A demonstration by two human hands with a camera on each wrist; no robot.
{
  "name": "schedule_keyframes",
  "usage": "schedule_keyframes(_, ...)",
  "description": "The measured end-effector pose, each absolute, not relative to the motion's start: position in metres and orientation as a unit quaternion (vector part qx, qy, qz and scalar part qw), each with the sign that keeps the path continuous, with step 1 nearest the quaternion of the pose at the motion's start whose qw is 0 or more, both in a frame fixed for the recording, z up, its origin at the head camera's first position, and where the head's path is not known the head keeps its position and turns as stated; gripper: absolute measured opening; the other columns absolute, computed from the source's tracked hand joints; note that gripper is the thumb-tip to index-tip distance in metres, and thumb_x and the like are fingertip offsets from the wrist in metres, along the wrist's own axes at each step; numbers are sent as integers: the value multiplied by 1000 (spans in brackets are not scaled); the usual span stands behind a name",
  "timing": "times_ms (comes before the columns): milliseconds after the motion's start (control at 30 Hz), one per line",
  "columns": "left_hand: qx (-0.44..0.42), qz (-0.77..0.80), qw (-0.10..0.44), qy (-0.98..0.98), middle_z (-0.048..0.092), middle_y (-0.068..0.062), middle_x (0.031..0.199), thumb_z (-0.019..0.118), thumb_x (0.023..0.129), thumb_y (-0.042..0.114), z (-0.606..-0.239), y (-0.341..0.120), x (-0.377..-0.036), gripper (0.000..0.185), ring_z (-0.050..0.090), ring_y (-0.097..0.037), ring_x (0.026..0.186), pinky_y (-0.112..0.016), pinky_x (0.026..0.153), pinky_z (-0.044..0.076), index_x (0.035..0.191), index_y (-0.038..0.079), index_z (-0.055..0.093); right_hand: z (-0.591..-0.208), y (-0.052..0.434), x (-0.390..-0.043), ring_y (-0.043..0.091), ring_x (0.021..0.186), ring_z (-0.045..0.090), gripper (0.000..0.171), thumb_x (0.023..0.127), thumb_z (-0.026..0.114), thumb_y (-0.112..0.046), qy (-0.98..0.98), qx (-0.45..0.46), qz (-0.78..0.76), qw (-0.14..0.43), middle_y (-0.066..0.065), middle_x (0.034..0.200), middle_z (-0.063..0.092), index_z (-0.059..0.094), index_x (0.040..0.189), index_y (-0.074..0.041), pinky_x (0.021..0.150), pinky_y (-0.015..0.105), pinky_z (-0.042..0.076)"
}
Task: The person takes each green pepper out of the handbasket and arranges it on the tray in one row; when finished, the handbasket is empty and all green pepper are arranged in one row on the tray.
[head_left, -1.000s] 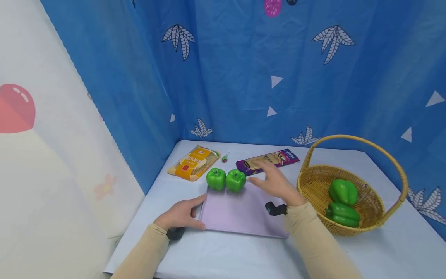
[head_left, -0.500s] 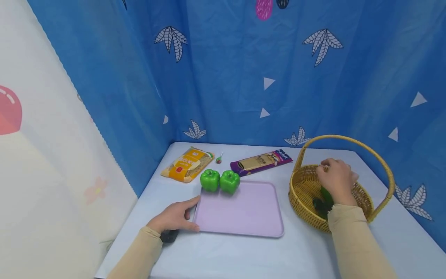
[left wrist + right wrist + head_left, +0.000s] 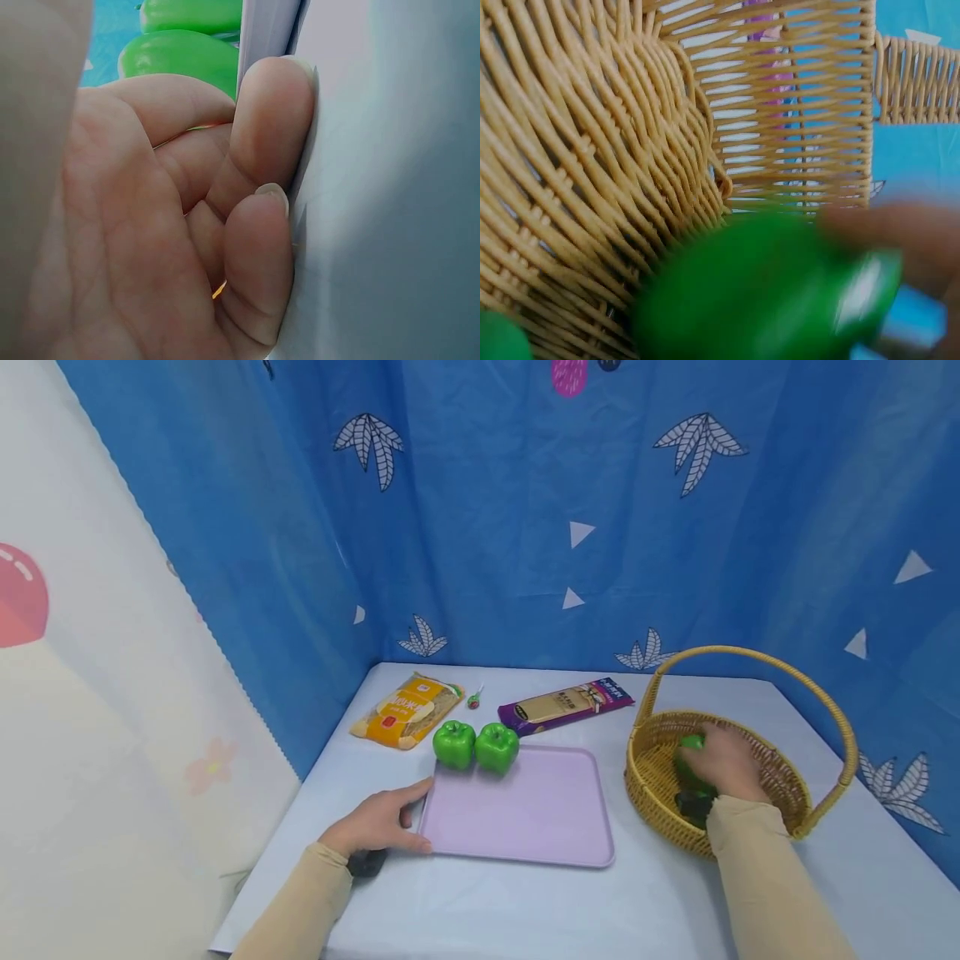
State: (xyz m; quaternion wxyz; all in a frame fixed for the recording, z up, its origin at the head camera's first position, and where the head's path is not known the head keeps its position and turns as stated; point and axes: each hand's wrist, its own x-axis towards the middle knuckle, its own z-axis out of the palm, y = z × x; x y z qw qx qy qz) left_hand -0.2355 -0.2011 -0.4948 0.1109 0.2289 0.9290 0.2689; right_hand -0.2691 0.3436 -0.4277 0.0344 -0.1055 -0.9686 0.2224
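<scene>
Left hand (image 3: 377, 822) loosely spread against the tray (image 3: 525, 810), the right hand (image 3: 723, 762) curls its fingers round a pepper (image 3: 742, 296) in the basket (image 3: 660, 818), apparently a pickup calling for a lift.

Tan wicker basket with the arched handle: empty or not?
Not empty: a glossy green bell pepper shows inside, at the right hand.

Left of the basket (image 3: 660, 818) lies a tray (image 3: 525, 810), peppers (image 3: 497, 748) at its far-left corner, packets (image 3: 566, 704) behind.
</scene>
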Motion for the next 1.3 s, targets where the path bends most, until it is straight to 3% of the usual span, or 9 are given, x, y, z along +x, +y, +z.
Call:
schedule_keyframes(67, 227, 272, 112, 928, 53, 4, 75, 74, 56, 68, -495, -203, -234, 110, 48, -10, 67, -26, 57, 39, 147, 26, 28, -430, 339, -273, 39, 91, 48, 60, 86, 61, -37, -966, -40, 252, 44, 27, 112, 47, 45, 128, 3, 65, 47, 46)
schedule_keyframes(133, 228, 276, 112, 927, 53, 4, 75, 74, 56, 67, -495, -203, -233, 109, 49, -10, 67, -26, 56, 39, 146, 26, 29, -431, 337, -275, 35, 92, 50, 63, 85, 62, -44, -958, 4, 282, 45, 24, 115, 49, 47, 127, 0, 66, 42, 48)
schedule_keyframes(500, 230, 277, 107, 927, 53, 4, 75, 74, 57, 67, -498, -206, -233, 109, 49, -10, 68, -25, 57, 39, 146, 25, 30, -431, 331, -274, 27, 74, 52, 50, 78, 70, -45, -950, 28, 309, 41, 16, 100, 51, 48, 103, -8, 55, 34, 44)
schedule_keyframes(767, 232, 278, 104, 926, 52, 5, 75, 73, 57, 68, -498, -209, -234, 109, 49, -9, 67, -25, 57, 39, 146, 23, 30, -434, 331, -278, 30, 85, 52, 69, 77, 68, -52, -954, 30, 296, 37, 19, 110, 51, 45, 122, -5, 60, 35, 47)
schedule_keyframes(1067, 230, 274, 104, 928, 53, 6, 75, 74, 56, 68, -499, -209, -235, 110, 49, -10, 68, -25, 58, 40, 146, 25, 29, -430, 329, -277, 30, 85, 51, 64, 78, 67, -50, -956, 38, 286, 44, 19, 110, 51, 49, 119, -5, 61, 36, 46)
schedule_keyframes(1300, 239, 273, 106, 926, 52, 7, 74, 73, 57, 68, -497, -205, -237, 109, 48, -9, 67, -25, 57, 39, 146, 26, 29, -388, 319, -259, 31, 87, 53, 57, 80, 66, -48, -949, 81, 279, 119, 17, 110, 49, 50, 113, -4, 62, 39, 47)
